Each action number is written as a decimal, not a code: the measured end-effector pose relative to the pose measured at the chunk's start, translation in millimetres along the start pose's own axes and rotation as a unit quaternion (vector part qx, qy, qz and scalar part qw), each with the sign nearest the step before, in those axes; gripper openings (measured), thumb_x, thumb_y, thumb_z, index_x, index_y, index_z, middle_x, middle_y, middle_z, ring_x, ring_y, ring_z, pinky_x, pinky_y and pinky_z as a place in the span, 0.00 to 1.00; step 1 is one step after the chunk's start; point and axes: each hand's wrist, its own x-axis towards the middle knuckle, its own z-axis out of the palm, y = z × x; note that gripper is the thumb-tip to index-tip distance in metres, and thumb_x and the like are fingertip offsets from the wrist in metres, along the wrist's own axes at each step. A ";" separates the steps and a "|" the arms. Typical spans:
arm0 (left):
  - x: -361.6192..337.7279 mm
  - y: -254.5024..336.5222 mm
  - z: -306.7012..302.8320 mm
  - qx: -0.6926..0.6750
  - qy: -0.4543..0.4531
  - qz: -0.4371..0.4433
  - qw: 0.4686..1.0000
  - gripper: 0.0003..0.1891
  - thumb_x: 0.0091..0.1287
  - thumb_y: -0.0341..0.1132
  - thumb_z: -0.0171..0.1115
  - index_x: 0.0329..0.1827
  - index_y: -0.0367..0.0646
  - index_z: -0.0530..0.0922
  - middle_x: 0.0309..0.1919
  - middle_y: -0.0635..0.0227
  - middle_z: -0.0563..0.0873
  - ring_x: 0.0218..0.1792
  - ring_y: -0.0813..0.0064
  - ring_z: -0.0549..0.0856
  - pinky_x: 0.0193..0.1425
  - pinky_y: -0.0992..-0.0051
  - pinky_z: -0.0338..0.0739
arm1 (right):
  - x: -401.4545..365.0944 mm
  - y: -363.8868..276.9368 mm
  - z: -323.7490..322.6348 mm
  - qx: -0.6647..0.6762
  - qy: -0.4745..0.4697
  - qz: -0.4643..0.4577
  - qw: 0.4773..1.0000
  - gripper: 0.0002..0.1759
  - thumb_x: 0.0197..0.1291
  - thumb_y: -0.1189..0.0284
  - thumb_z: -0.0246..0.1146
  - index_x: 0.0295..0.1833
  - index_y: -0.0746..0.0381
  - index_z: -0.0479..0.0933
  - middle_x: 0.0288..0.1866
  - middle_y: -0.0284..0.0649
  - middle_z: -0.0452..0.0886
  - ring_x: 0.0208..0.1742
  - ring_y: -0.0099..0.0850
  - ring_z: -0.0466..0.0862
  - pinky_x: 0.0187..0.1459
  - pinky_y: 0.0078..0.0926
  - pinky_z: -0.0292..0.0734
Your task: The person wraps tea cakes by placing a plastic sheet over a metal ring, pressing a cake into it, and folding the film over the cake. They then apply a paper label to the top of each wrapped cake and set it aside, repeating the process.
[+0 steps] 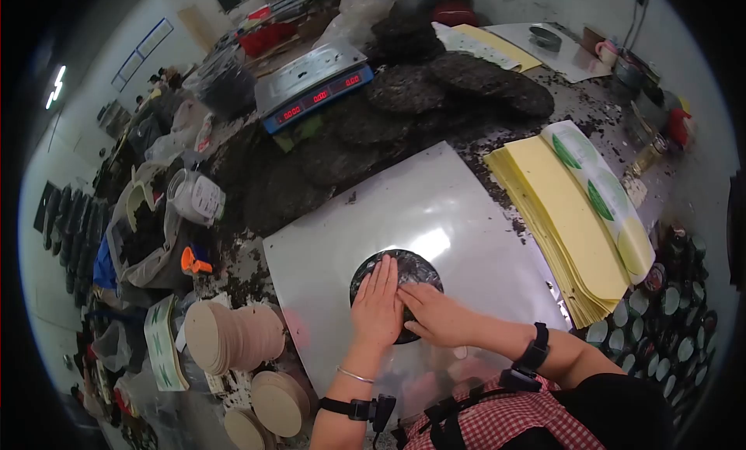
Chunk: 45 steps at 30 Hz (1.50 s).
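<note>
On a shiny metal sheet (326,271) lies a black round mould or disc (420,266) with a dark, glossy, uneven surface. My left hand (378,304) rests flat on its left part, fingers stretched forward and side by side. From the right, my right hand (437,314) reaches across the disc with its fingers extended, the tips beside my left hand. Both hands touch the disc and cover much of its middle and near part. I see nothing gripped in either hand.
Beyond the sheet are a digital scale (315,81) and dark flat round cakes (489,81). Yellow paper (575,225) is stacked at right, above several small jars or lids (660,341). Left are round board discs (210,337), an orange scoop (196,260) and a plastic jar (198,197).
</note>
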 end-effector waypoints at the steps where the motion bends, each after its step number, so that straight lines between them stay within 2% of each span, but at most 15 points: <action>1: 2.3 3.7 3.6 0.037 0.000 -0.009 0.999 0.32 0.73 0.34 0.53 0.80 0.39 0.64 0.78 0.56 0.70 0.78 0.61 0.69 0.82 0.61 0.60 | -4.5 -2.4 -1.5 -0.012 0.011 0.005 1.000 0.31 0.60 0.69 0.60 0.68 0.73 0.73 0.65 0.56 0.76 0.69 0.53 0.73 0.73 0.47 0.67; 3: 0.4 1.0 6.2 0.078 -0.009 0.002 0.997 0.30 0.73 0.35 0.55 0.79 0.40 0.66 0.77 0.56 0.71 0.78 0.58 0.69 0.82 0.58 0.60 | -4.8 -6.6 1.1 0.042 -0.046 0.104 0.993 0.26 0.61 0.70 0.61 0.65 0.67 0.76 0.65 0.49 0.78 0.69 0.46 0.76 0.72 0.44 0.69; 5: -0.3 -3.7 11.9 0.085 -0.018 0.018 0.996 0.30 0.73 0.34 0.56 0.79 0.41 0.67 0.77 0.55 0.71 0.79 0.56 0.68 0.82 0.55 0.59 | 5.9 -5.4 11.9 -0.031 -0.001 0.090 0.995 0.21 0.61 0.71 0.60 0.59 0.67 0.78 0.57 0.43 0.82 0.63 0.43 0.81 0.66 0.42 0.75; 7: 1.7 0.9 7.7 0.069 -0.030 0.020 0.997 0.31 0.73 0.36 0.57 0.79 0.41 0.66 0.78 0.54 0.69 0.80 0.56 0.66 0.83 0.54 0.57 | 24.9 1.9 6.7 -0.076 -0.077 0.073 0.991 0.15 0.61 0.72 0.61 0.51 0.66 0.80 0.52 0.45 0.83 0.59 0.45 0.83 0.61 0.44 0.78; 10: -3.4 3.6 -1.6 0.090 -0.068 0.031 0.993 0.35 0.72 0.42 0.59 0.80 0.40 0.63 0.79 0.53 0.66 0.81 0.55 0.63 0.84 0.53 0.54 | -1.2 10.8 -114.7 0.070 -0.094 0.152 0.981 0.13 0.60 0.74 0.62 0.49 0.66 0.81 0.54 0.48 0.82 0.58 0.48 0.83 0.59 0.44 0.78; 11: -0.7 4.1 -0.3 0.107 -0.079 0.024 0.991 0.38 0.71 0.45 0.61 0.81 0.40 0.61 0.80 0.52 0.64 0.81 0.55 0.61 0.84 0.53 0.53 | -28.2 49.7 -126.2 -0.055 0.150 0.121 0.980 0.09 0.59 0.76 0.60 0.43 0.65 0.82 0.45 0.52 0.82 0.50 0.49 0.83 0.54 0.47 0.79; 13: -0.1 6.5 -3.0 0.102 -0.088 0.020 0.991 0.41 0.70 0.48 0.62 0.82 0.38 0.60 0.81 0.51 0.63 0.82 0.53 0.60 0.85 0.53 0.51 | -83.0 126.8 -194.7 -0.224 0.354 0.170 0.892 0.17 0.57 0.83 0.57 0.53 0.69 0.79 0.55 0.55 0.82 0.58 0.51 0.82 0.60 0.44 0.79; 15: 0.9 7.5 -3.6 0.096 -0.094 0.012 0.991 0.44 0.69 0.51 0.63 0.82 0.37 0.58 0.81 0.50 0.62 0.82 0.52 0.58 0.85 0.54 0.50 | -158.4 204.0 -235.6 -0.451 0.238 0.238 0.827 0.30 0.55 0.81 0.59 0.67 0.72 0.74 0.66 0.52 0.78 0.69 0.54 0.75 0.71 0.40 0.73; 17: 0.3 5.0 -4.3 0.113 -0.119 0.016 0.986 0.47 0.67 0.53 0.64 0.82 0.34 0.56 0.81 0.49 0.60 0.83 0.52 0.56 0.86 0.54 0.48 | -231.2 272.6 -233.7 -0.526 0.147 0.242 0.802 0.29 0.57 0.80 0.59 0.67 0.70 0.75 0.68 0.48 0.78 0.71 0.50 0.76 0.73 0.40 0.72; 23: 3.2 9.6 -9.1 0.109 -0.130 0.005 0.985 0.49 0.65 0.54 0.65 0.82 0.33 0.56 0.81 0.48 0.60 0.83 0.51 0.56 0.86 0.54 0.47 | -241.0 282.3 -233.4 -0.579 0.125 0.191 0.783 0.24 0.61 0.73 0.61 0.63 0.64 0.80 0.71 0.44 0.78 0.72 0.44 0.77 0.72 0.40 0.75; 30: 3.5 17.4 -14.5 0.095 -0.141 -0.027 0.985 0.49 0.66 0.54 0.65 0.83 0.35 0.54 0.82 0.49 0.58 0.84 0.52 0.54 0.87 0.55 0.45 | -245.0 293.2 -242.4 -0.487 0.168 0.191 0.835 0.21 0.62 0.72 0.62 0.61 0.60 0.82 0.71 0.41 0.78 0.71 0.39 0.78 0.71 0.40 0.75; 37: 1.1 17.2 -14.6 0.072 -0.109 -0.013 0.991 0.47 0.66 0.51 0.64 0.83 0.36 0.55 0.82 0.51 0.59 0.83 0.53 0.56 0.87 0.56 0.46 | -240.3 285.2 -241.2 -0.574 0.099 0.170 0.795 0.22 0.61 0.74 0.65 0.62 0.60 0.81 0.69 0.41 0.80 0.70 0.40 0.79 0.69 0.40 0.76; 40: 0.8 14.1 -12.5 0.079 -0.106 -0.013 0.991 0.47 0.67 0.56 0.64 0.82 0.36 0.58 0.81 0.51 0.60 0.82 0.54 0.58 0.86 0.55 0.47 | -237.8 299.5 -234.6 -0.443 0.185 0.264 0.836 0.26 0.59 0.74 0.68 0.65 0.59 0.80 0.71 0.43 0.79 0.73 0.41 0.77 0.72 0.38 0.74; 42: 0.4 13.8 -12.7 0.078 -0.095 -0.012 0.992 0.47 0.67 0.56 0.65 0.82 0.36 0.58 0.81 0.52 0.61 0.82 0.54 0.58 0.86 0.55 0.47 | -238.3 292.8 -242.6 -0.212 0.322 0.362 0.849 0.25 0.57 0.73 0.71 0.63 0.59 0.82 0.69 0.43 0.80 0.71 0.43 0.79 0.70 0.37 0.75; 45: 0.1 15.1 -11.6 0.069 -0.094 -0.011 0.993 0.47 0.66 0.53 0.66 0.82 0.36 0.57 0.81 0.52 0.61 0.83 0.54 0.57 0.86 0.56 0.47 | -211.0 243.4 -243.4 -0.307 0.311 0.288 0.852 0.21 0.57 0.72 0.74 0.57 0.61 0.85 0.63 0.44 0.85 0.64 0.46 0.83 0.66 0.37 0.79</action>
